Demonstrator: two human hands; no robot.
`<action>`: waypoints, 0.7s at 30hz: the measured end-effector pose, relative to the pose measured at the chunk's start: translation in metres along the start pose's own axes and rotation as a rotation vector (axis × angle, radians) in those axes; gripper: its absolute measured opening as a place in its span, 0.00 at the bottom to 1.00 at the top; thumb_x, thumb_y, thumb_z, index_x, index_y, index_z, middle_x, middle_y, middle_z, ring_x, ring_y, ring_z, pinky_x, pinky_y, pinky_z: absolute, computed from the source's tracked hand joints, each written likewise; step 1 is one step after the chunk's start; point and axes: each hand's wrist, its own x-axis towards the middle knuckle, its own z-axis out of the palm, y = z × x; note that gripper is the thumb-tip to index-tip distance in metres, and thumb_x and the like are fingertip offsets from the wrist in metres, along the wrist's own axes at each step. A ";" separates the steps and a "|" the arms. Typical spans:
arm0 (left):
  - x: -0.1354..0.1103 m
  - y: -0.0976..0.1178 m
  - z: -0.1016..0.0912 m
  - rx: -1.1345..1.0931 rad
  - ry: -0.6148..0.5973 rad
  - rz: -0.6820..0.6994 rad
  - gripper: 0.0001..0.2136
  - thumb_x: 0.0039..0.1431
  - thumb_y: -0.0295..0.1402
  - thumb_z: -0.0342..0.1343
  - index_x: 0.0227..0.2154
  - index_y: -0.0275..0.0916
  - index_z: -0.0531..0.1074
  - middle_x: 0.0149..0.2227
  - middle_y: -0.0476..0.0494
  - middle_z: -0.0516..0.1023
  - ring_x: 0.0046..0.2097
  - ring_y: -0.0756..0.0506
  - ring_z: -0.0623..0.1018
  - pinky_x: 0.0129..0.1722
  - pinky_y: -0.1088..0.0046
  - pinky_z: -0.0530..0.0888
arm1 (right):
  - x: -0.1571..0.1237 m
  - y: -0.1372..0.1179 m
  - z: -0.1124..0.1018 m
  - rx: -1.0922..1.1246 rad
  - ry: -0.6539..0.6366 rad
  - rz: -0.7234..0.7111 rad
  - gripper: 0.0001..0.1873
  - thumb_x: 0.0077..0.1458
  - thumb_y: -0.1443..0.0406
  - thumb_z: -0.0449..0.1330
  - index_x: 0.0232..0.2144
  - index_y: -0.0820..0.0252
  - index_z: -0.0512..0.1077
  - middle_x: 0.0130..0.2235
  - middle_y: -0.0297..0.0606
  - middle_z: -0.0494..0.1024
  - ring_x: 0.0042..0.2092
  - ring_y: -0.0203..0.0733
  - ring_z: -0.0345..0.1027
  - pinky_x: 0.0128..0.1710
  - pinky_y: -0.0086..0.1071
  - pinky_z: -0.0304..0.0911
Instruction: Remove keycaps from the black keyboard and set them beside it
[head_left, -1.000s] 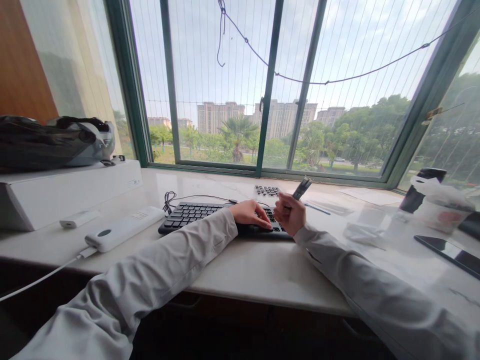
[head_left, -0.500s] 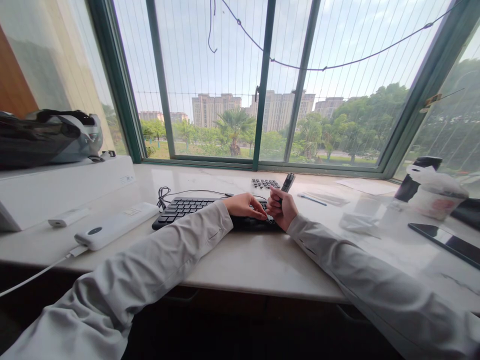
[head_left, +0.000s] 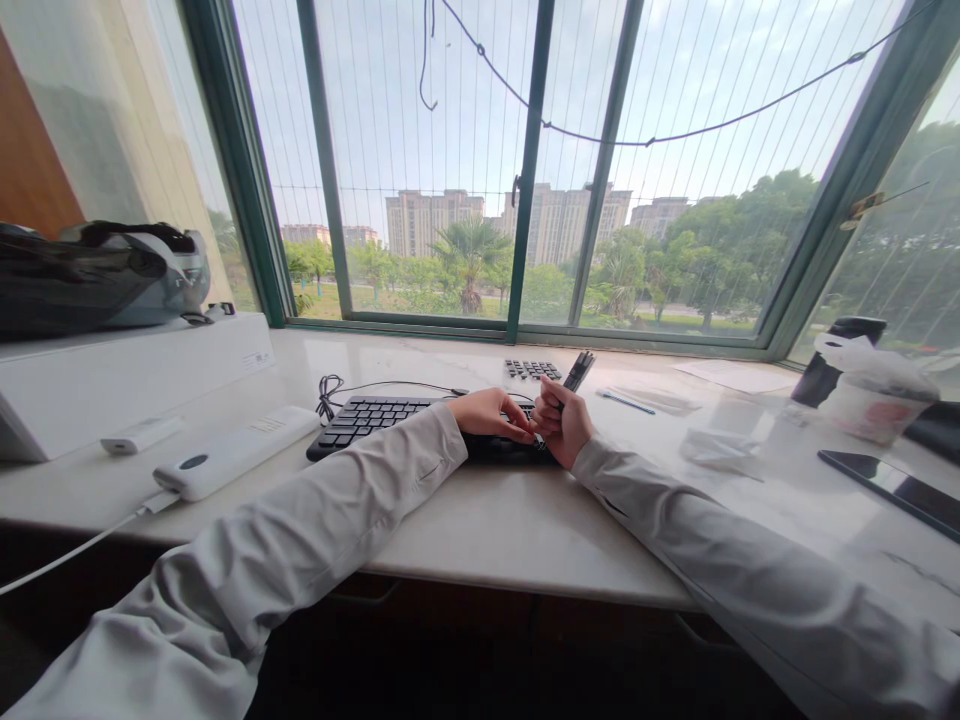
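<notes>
A black keyboard (head_left: 375,416) lies on the pale stone sill (head_left: 510,530) before the window. My left hand (head_left: 491,412) rests on its right part, fingers curled down onto the keys. My right hand (head_left: 561,420) is closed around a slim dark tool (head_left: 577,371) that sticks up and away from the fist; its lower tip meets the keys beside my left fingertips. A small group of loose black keycaps (head_left: 532,369) lies on the sill just behind the hands.
At the left are a white box (head_left: 127,375) carrying a dark helmet (head_left: 97,275), a small white adapter (head_left: 139,434) and a white power bank (head_left: 232,452) with a cable. At the right stand a dark bottle (head_left: 832,360), a plastic-bagged cup (head_left: 874,395) and a phone (head_left: 892,488).
The two hands have come together over the keyboard's right end, and the tool has swung more upright. The view has shifted slightly.
</notes>
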 end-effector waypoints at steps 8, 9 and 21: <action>-0.001 0.000 0.000 0.028 -0.015 0.035 0.21 0.44 0.48 0.63 0.35 0.36 0.81 0.28 0.49 0.77 0.34 0.49 0.72 0.36 0.77 0.64 | -0.005 0.004 0.000 -0.014 -0.045 -0.054 0.26 0.44 0.57 0.62 0.15 0.55 0.47 0.11 0.23 0.46 0.14 0.27 0.35 0.13 0.28 0.32; -0.001 0.001 -0.001 0.032 -0.014 0.033 0.21 0.44 0.48 0.63 0.34 0.36 0.81 0.28 0.49 0.77 0.34 0.50 0.72 0.36 0.77 0.64 | -0.005 0.005 0.000 -0.024 -0.046 -0.075 0.26 0.44 0.58 0.63 0.14 0.55 0.47 0.11 0.24 0.46 0.13 0.27 0.35 0.13 0.28 0.32; 0.001 0.001 -0.001 0.032 -0.022 0.018 0.17 0.48 0.42 0.62 0.36 0.35 0.81 0.32 0.47 0.80 0.36 0.48 0.74 0.39 0.77 0.65 | -0.009 0.009 0.001 -0.088 -0.064 -0.182 0.25 0.41 0.58 0.64 0.11 0.56 0.51 0.10 0.24 0.48 0.12 0.26 0.38 0.11 0.26 0.36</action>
